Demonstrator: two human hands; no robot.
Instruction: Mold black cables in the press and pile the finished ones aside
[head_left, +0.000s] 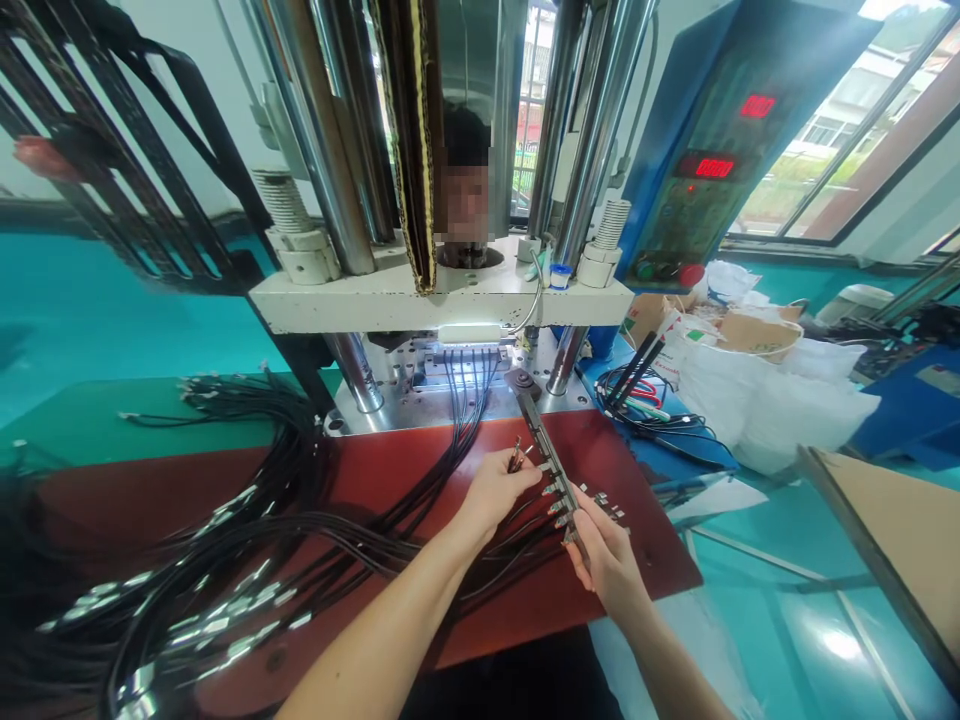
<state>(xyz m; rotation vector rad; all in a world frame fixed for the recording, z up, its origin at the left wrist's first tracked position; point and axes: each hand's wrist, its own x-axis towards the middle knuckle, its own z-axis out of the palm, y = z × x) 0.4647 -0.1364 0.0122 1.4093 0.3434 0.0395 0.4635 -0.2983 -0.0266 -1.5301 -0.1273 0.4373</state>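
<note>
My right hand (609,555) pinches the near end of a dark metal strip fixture (534,422), small connectors (559,490) lined along its side. Fixture slants over the red-brown board (637,480), far end by the press bed (405,403). My left hand (495,492), beside the fixture's middle, has fingers closed around small copper-coloured pieces (515,458); exact type unclear. Black cables (397,520) lie across the board.

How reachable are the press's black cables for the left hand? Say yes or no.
Probably yes: the left hand is close beside the black cables running from the press, with nothing visible between. It seems to pinch a small coppery piece, so it may need to let go first.
</note>
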